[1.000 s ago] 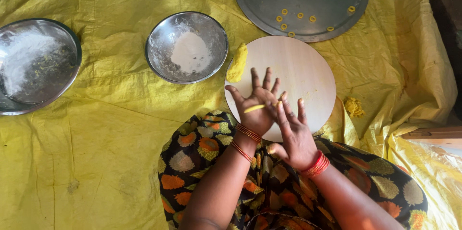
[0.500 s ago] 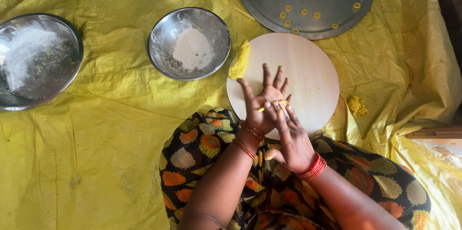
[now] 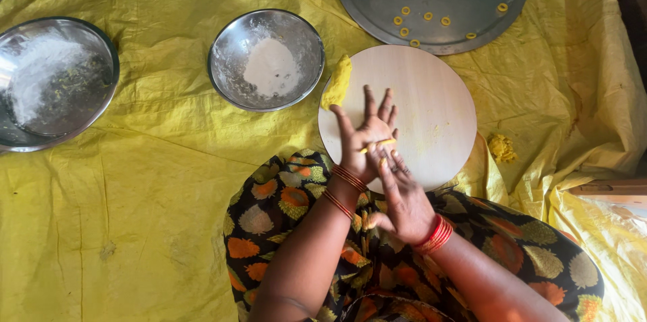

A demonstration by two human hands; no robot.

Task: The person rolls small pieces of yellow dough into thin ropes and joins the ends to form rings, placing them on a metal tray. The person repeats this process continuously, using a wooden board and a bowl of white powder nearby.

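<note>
Neither grip is closed: the left hand [image 3: 367, 136] is held palm-up with its fingers spread, and the right hand [image 3: 402, 202] lies flat, its fingertips [image 3: 384, 160] pressing a thin strand of yellow dough [image 3: 377, 144] against the left palm. The strand rests between the two hands, just above the near edge of the round pale wooden board [image 3: 418, 103].

The strand looks soft and thin, so too hard a press could well snap or smear it across the palm, and uneven pressure could leave it thick at one end. With the left palm open and nothing clamped, the strand could also slip off onto the board or the patterned black and orange cloth [image 3: 290, 207] below its near edge.

A lump of yellow dough [image 3: 337, 82] sits at the board's left edge, touching it, just beside the small steel bowl of white flour [image 3: 266, 59]. Beyond the board's far edge, a large round steel tray [image 3: 431, 12] carries small yellow dough rings [image 3: 445, 21]. All of it sits on a yellow plastic sheet [image 3: 155, 173].
</note>
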